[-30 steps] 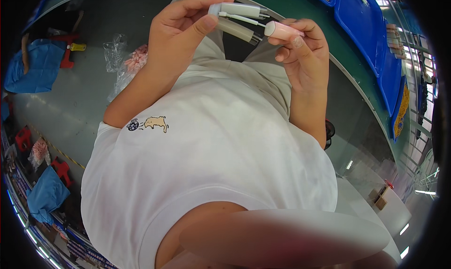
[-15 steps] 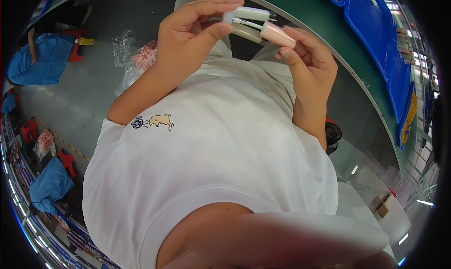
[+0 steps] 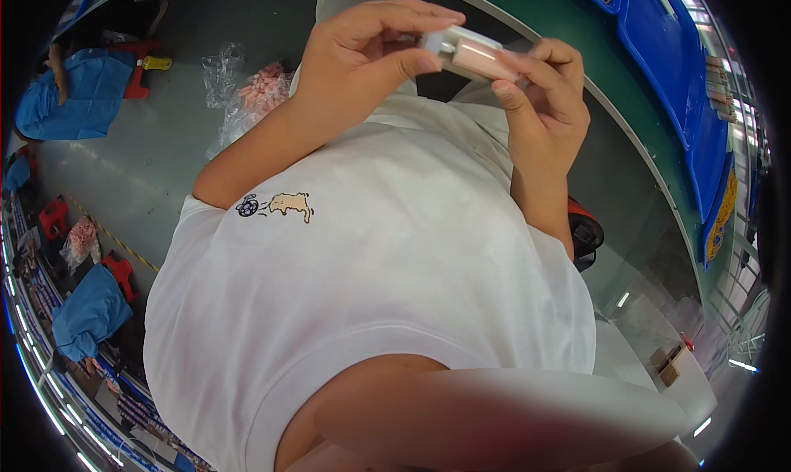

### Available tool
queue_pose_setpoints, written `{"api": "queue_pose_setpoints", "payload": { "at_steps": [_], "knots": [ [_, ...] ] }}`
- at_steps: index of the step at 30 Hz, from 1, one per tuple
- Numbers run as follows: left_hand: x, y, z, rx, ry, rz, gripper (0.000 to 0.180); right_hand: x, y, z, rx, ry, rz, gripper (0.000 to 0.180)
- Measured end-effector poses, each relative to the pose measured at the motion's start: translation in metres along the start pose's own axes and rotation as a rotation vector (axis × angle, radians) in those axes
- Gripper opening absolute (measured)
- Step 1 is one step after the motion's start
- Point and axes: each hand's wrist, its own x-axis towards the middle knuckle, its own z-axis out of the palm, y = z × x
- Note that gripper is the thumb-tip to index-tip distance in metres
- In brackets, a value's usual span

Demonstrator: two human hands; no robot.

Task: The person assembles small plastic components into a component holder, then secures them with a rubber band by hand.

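My left hand [image 3: 371, 48] is raised at the far side of my lap, its thumb and fingers pinching a pale whitish cap [image 3: 432, 43]. Facing it, my right hand [image 3: 548, 93] grips a small pink tube [image 3: 480, 58] between thumb and fingertips. Only a short gap with a bit of pale stem shows between cap and tube, so the two stand nearly end to end. Just behind them a slim whitish piece [image 3: 478, 35] runs alongside, partly hidden; motion blurs its outline.
A green table [image 3: 651, 126] with a pale rim curves along the right, bearing blue trays [image 3: 659, 56]. On the floor at left lies a clear plastic bag [image 3: 255, 101] of pink pieces. Further left are red stools [image 3: 142, 68] and a person in blue [image 3: 74, 93].
My hands have come closer together. The thin wand that showed between cap and pink tube is now mostly out of sight, and my left hand has shifted to the right.
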Motion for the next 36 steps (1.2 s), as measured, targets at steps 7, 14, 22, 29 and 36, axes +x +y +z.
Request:
{"api": "queue_pose_setpoints", "payload": {
  "at_steps": [7,14,22,29,36],
  "knots": [
    [-0.003,-0.005,0.004,-0.013,-0.013,-0.025,0.028,0.001,-0.003,0.011,0.025,0.003,0.029,0.029],
    [-0.004,-0.008,0.005,-0.097,0.013,-0.015,0.029,0.003,-0.008,0.016,0.140,-0.017,0.099,0.028],
    [-0.003,-0.003,0.003,-0.152,-0.010,-0.038,0.033,0.007,-0.018,0.011,0.238,-0.060,0.154,0.048],
    [-0.006,-0.009,0.002,-0.468,0.040,-0.250,0.035,0.004,-0.020,0.016,0.323,-0.072,0.138,0.081],
    [-0.010,-0.021,-0.002,-0.823,-0.026,-0.432,0.042,0.013,-0.020,0.027,0.290,-0.080,-0.002,0.069]
  ]
}}
